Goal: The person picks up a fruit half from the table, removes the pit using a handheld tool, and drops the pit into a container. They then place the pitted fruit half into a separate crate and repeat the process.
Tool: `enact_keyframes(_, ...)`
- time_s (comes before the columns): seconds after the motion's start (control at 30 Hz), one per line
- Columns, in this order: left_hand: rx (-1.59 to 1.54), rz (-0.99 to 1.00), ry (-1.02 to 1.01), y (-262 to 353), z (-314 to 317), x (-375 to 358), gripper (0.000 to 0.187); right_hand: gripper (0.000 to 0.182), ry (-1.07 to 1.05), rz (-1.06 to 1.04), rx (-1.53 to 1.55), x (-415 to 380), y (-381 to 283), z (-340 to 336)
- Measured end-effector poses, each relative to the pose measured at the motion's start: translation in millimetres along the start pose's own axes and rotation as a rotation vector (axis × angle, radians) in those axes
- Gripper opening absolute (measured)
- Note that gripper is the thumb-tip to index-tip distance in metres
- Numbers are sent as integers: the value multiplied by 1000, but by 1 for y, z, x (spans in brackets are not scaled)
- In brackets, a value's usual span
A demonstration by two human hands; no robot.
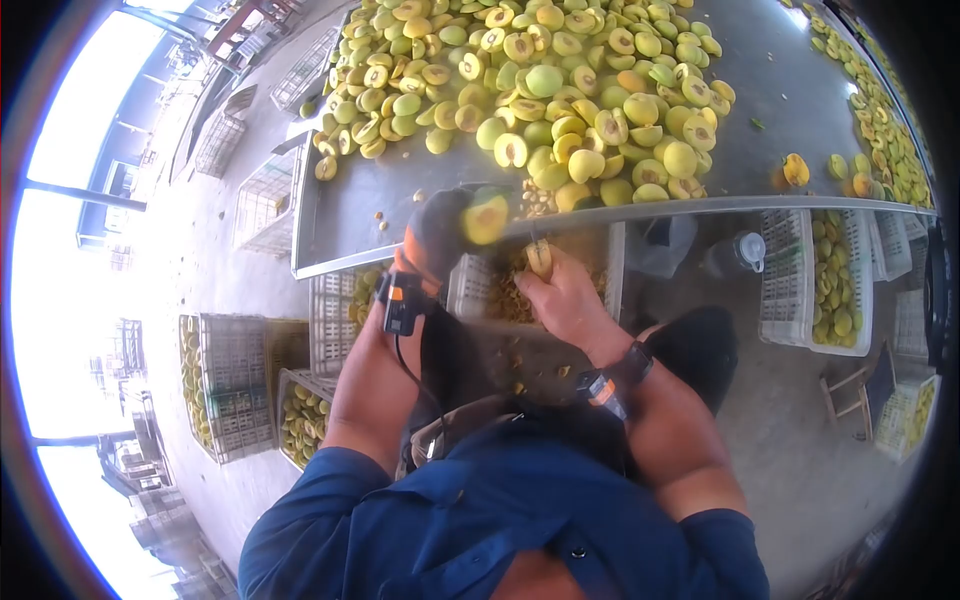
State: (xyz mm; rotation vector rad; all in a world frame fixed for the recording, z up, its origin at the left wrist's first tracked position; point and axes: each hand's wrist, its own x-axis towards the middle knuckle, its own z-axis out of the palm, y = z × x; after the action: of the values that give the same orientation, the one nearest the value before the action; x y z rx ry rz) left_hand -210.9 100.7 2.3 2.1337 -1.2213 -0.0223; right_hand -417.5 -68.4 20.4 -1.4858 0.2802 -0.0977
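My left hand (438, 232), in a dark glove with an orange cuff, is closed on a halved yellow-green fruit (486, 219) that looks like a peach. This half is held over the table's front edge, its cut face showing, blurred by motion. My right hand (572, 300), bare, is closed around the pale yellowish handle of a small knife (540, 258). Its narrow dark tip points up towards the table edge, apart from the fruit. Many more peach halves (545, 80) are heaped on the metal table (350, 215), some showing stones. Loose stones (538, 198) lie near the rim.
Below the table edge, between my knees, stands a crate (612, 270) with small brownish pieces. Crates of fruit stand at left (240, 385) and right (830, 285). A clear jug (740, 253) is under the table on the right. More fruit (890, 130) lies along the far right.
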Motion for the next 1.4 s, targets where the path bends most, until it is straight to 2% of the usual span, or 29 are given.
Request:
enact_keyframes(0.03,-6,4,35,15,0,-4,50,25,-18,-13,-23,-1,-1,-1)
enact_keyframes(0.1,-315,-134,65,53,-1,-14,47,12,-40,-50,32,-3,0,0)
enact_keyframes(0.13,-437,-158,17,57,1,-18,41,6,-52,-67,60,-5,1,1)
enact_keyframes(0.2,-613,-230,-62,56,8,-23,33,20,-97,-40,16,-13,-3,-1)
enact_keyframes(0.23,-616,-229,-71,54,11,-26,32,27,-119,-29,-7,-16,-5,-2)
enact_keyframes(0.33,-523,-152,-51,79,5,-31,33,27,-143,-69,-100,-18,11,2)
enact_keyframes(0.43,-315,-48,-21,76,15,-34,34,26,-116,-60,-220,-18,15,3)
enact_keyframes(0.53,-188,-48,-16,80,18,-34,24,23,-204,-150,-145,-19,18,7)
enact_keyframes(0.6,-589,-318,-56,78,20,-34,23,22,-335,230,132,-19,6,0)
enact_keyframes(0.63,-665,-353,-74,69,24,-37,25,21,-399,422,271,-19,1,-3)
enact_keyframes(0.67,-739,-391,-90,61,29,-40,26,21,-382,395,234,-19,1,-1)
enact_keyframes(0.77,-586,-216,-62,33,43,-40,38,20,-321,285,130,-17,-2,0)
enact_keyframes(0.83,-488,-162,45,45,41,-43,37,20,-269,190,71,-18,0,0)
enact_keyframes(0.93,-320,-165,205,79,40,-48,34,15,-225,225,83,-14,3,1)
enact_keyframes(1.03,-643,-579,248,84,48,-41,28,20,-98,-211,-122,-5,45,17)
enact_keyframes(1.1,-337,-491,263,70,60,-41,28,18,-83,-531,-235,2,59,23)
enact_keyframes(1.17,-5,-361,266,58,71,-45,30,18,-181,-336,-132,1,59,17)
enact_keyframes(1.23,359,-189,258,74,59,-43,34,22,-377,374,191,-15,-3,4)
enact_keyframes(1.33,151,-100,301,84,47,-39,40,23,-524,584,527,-19,-16,-2)
enact_keyframes(1.4,-56,12,223,83,41,-39,42,21,-596,555,487,-21,-9,0)
